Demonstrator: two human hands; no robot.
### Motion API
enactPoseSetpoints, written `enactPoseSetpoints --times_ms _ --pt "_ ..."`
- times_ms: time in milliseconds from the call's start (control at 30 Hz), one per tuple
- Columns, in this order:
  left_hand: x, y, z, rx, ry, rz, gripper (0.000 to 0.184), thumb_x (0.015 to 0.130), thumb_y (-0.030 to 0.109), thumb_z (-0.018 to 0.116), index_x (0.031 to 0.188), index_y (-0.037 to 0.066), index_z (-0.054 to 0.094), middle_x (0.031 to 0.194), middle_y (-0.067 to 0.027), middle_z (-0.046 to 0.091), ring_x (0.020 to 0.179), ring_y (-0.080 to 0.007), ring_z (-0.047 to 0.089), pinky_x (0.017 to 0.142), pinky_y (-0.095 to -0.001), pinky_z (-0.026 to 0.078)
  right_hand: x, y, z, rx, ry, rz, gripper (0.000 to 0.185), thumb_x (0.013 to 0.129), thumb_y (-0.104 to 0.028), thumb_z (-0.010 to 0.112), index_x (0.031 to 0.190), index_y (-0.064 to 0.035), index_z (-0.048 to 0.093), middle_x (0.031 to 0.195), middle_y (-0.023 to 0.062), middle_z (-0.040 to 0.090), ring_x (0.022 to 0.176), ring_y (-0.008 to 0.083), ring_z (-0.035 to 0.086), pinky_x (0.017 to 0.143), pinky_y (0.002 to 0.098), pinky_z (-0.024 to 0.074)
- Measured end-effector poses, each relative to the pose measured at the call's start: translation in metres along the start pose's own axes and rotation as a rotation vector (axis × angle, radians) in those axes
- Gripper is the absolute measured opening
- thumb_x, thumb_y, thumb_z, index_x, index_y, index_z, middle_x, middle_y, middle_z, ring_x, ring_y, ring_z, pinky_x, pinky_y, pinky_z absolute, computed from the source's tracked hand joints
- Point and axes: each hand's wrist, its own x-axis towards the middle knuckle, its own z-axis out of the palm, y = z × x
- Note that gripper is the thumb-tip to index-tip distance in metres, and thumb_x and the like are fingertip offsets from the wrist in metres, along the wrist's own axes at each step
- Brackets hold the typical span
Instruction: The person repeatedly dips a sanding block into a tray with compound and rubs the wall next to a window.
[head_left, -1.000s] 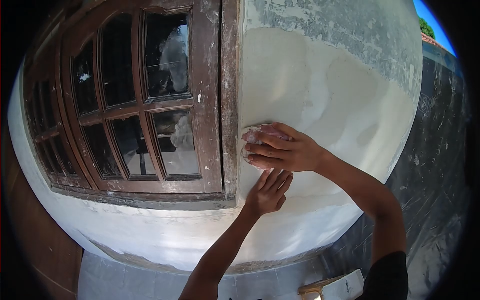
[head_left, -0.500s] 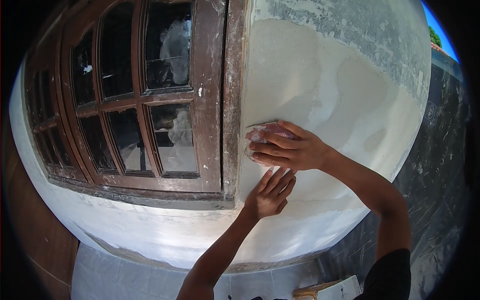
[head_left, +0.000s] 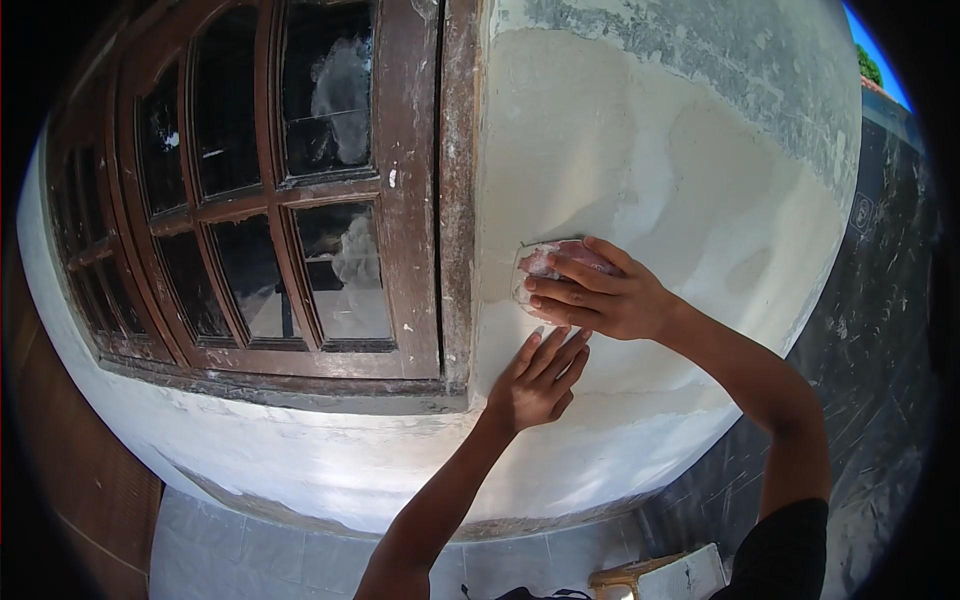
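Observation:
A reddish, white-smeared pad [head_left: 540, 262] lies flat against the pale plastered wall [head_left: 560, 130], a little right of the window frame. My right hand [head_left: 612, 295] is over the pad, gripping it with its fingers spread across the face and pressing it to the wall. Just below, my left hand [head_left: 535, 385] rests with its fingers extended against the wall, the fingertips near the pad's lower edge. Nothing shows in my left hand. The side of the pad under my right palm is hidden.
The brown wooden window [head_left: 408, 250] with glass panes fills the left. Grey floor tiles [head_left: 300, 560] run along the wall's base. At the bottom right stands a whitish, brown-edged object [head_left: 685, 577]. A dark sheet-like surface [head_left: 870, 330] lies at the right.
My right hand and the pad have shifted right along the wall, away from the window frame. My left hand has stayed nearly in place.

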Motion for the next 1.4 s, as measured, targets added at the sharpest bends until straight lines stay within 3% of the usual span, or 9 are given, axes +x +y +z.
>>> enactPoseSetpoints --times_ms 33,200,267,600,667,833,933,1133,1400 --pt "0.001 0.000 -0.001 -0.009 0.012 -0.001 0.047 0.078 0.027 0.063 0.123 0.012 0.068 0.145 -0.0041 0.058 0.147 -0.0265 0.038 0.128 -0.0493 0.012 -0.005 -0.001 -0.003 0.020 -0.004 0.030 0.028 0.095 -0.034 0.064 0.123 -0.0359 0.067 0.143 -0.0163 0.056 0.137 0.0118 0.048 0.122 0.0456 0.0356" --pt "-0.009 0.002 0.013 -0.001 0.009 -0.014 0.053 0.079 0.032 0.064 0.129 0.013 0.066 0.147 -0.0048 0.056 0.146 -0.0263 0.039 0.127 -0.0494 0.014 -0.006 -0.008 -0.011 0.026 0.034 0.067 0.029 0.096 -0.033 0.063 0.125 -0.0340 0.065 0.147 -0.0140 0.054 0.140 0.0128 0.045 0.121 0.0464 0.0362" --pt "-0.013 0.004 0.014 0.000 0.000 -0.012 0.057 0.079 0.035 0.064 0.131 0.013 0.064 0.150 -0.0058 0.052 0.146 -0.0259 0.038 0.126 -0.0490 0.016 0.013 -0.016 -0.007 -0.004 0.088 0.080 0.029 0.097 -0.037 0.061 0.126 -0.0384 0.066 0.141 -0.0177 0.059 0.134 0.0116 0.052 0.121 0.0473 0.0322" --pt "-0.005 -0.001 0.006 0.036 -0.011 0.011 0.055 0.080 0.036 0.065 0.130 0.014 0.064 0.147 -0.0056 0.055 0.145 -0.0270 0.040 0.127 -0.0501 0.014 0.005 -0.016 -0.001 -0.084 0.026 0.057 0.028 0.098 -0.037 0.060 0.125 -0.0379 0.067 0.143 -0.0185 0.057 0.134 0.0113 0.051 0.120 0.0480 0.0300" --pt "-0.005 0.001 0.004 0.028 -0.014 0.008 0.055 0.079 0.036 0.066 0.129 0.014 0.064 0.146 -0.0052 0.055 0.145 -0.0268 0.040 0.127 -0.0498 0.014 -0.012 -0.014 -0.011 -0.022 -0.009 0.111 0.031 0.096 -0.034 0.063 0.126 -0.0336 0.067 0.145 -0.0149 0.056 0.134 0.0129 0.051 0.115 0.0472 0.0371" --pt "-0.006 0.003 0.010 -0.002 0.044 -0.017 0.048 0.078 0.029 0.064 0.124 0.015 0.069 0.133 -0.0023 0.066 0.142 -0.0257 0.044 0.127 -0.0497 0.016 -0.014 -0.021 -0.016 -0.036 0.039 0.169 0.030 0.097 -0.036 0.061 0.126 -0.0346 0.067 0.144 -0.0163 0.056 0.132 0.0122 0.053 0.114 0.0483 0.0365" --pt "-0.013 0.002 0.015 -0.002 -0.010 -0.008 0.057 0.079 0.037 0.067 0.132 0.015 0.064 0.143 -0.0050 0.058 0.143 -0.0261 0.043 0.126 -0.0488 0.019 0.018 -0.032 -0.006 -0.023 0.084 0.159 0.029 0.097 -0.036 0.060 0.126 -0.0338 0.067 0.143 -0.0164 0.057 0.131 0.0121 0.053 0.114 0.0483 0.0366" --pt "-0.010 0.001 0.010 0.017 0.000 -0.004 0.058 0.079 0.036 0.067 0.132 0.015 0.064 0.141 -0.0052 0.060 0.141 -0.0258 0.045 0.125 -0.0484 0.020 0.017 -0.030 0.007 -0.065 0.053 0.111 0.030 0.096 -0.037 0.060 0.125 -0.0330 0.067 0.143 -0.0156 0.057 0.132 0.0122 0.051 0.114 0.0477 0.0368" --pt "-0.005 0.001 0.008 0.029 0.002 -0.011 0.055 0.078 0.037 0.068 0.128 0.015 0.065 0.137 -0.0024 0.061 0.134 -0.0234 0.049 0.125 -0.0482 0.020 -0.019 -0.032 -0.012 -0.083 0.008 0.194 0.028 0.100 -0.038 0.056 0.127 -0.0363 0.065 0.147 -0.0147 0.054 0.132 0.0128 0.053 0.119 0.0543 0.0239"
